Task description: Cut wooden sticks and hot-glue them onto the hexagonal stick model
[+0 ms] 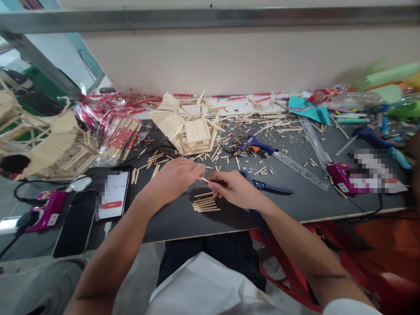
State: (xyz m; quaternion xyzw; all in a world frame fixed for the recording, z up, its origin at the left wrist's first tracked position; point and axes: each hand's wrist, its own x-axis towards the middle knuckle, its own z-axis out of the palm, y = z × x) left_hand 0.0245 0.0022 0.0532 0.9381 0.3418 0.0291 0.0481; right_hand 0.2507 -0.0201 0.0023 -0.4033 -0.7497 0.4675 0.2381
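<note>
Between my two hands is a short, pale wooden stick (205, 180), pinched at its ends over the dark tabletop. My left hand (177, 175) has its fingers closed on the left end. The fingertips of my right hand (231, 188) grip the other end. Just below them lies a small row of wooden sticks (205, 204), side by side. A little house model made of sticks (197, 131) stands behind my hands. To the right of my right hand, a dark blue cutting tool (272, 188) rests partly hidden by that hand.
A blue glue gun (257, 144) and a clear ruler (302, 170) lie to the right among scattered stick offcuts. On the left are a lit phone (113, 194), a dark phone (75, 223), a purple power strip (49, 210) and a larger stick model (55, 148). Packets of sticks (120, 135) sit behind.
</note>
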